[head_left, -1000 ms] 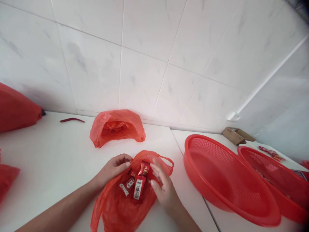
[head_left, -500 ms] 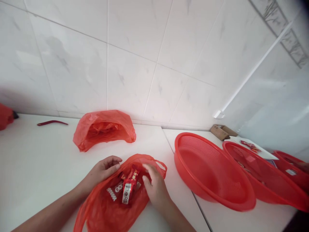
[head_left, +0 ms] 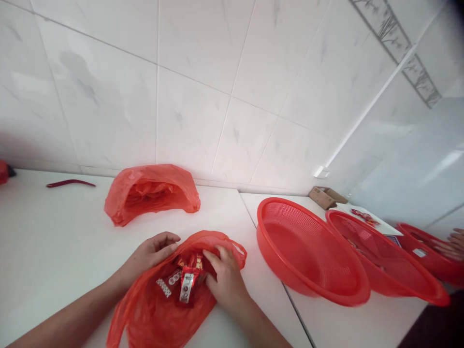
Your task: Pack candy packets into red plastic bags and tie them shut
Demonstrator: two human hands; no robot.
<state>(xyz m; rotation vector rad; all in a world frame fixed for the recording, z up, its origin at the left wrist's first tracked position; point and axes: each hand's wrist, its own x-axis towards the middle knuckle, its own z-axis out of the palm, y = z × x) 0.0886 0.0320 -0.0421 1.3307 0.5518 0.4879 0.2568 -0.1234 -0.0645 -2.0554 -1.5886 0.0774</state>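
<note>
A red plastic bag (head_left: 163, 319) lies open on the white table, with several small wrapped packets inside. One red packet with a white label (head_left: 186, 286) is uppermost; a darker packet (head_left: 165, 286) with a pale pattern lies beside it. My left hand (head_left: 155, 250) rests against the bag's left rim, fingers loosely bent and thumb apart from them. My right hand (head_left: 224, 278) reaches in over the right rim. Its thumb and fingers are spread at the red packets, with the fingertips partly hidden among them.
Behind stands another red bag (head_left: 152, 193), its mouth facing me. A dark red curved strip (head_left: 70, 183) lies left of it. Large red baskets (head_left: 308, 285) stand to the right, near a cardboard box (head_left: 326, 197). Another person's hand (head_left: 456, 245) is at the far right.
My right hand has moved left and deeper into the bag, onto the red packets. My left hand stays at the rim. The other person's hand shows more now at the far right.
</note>
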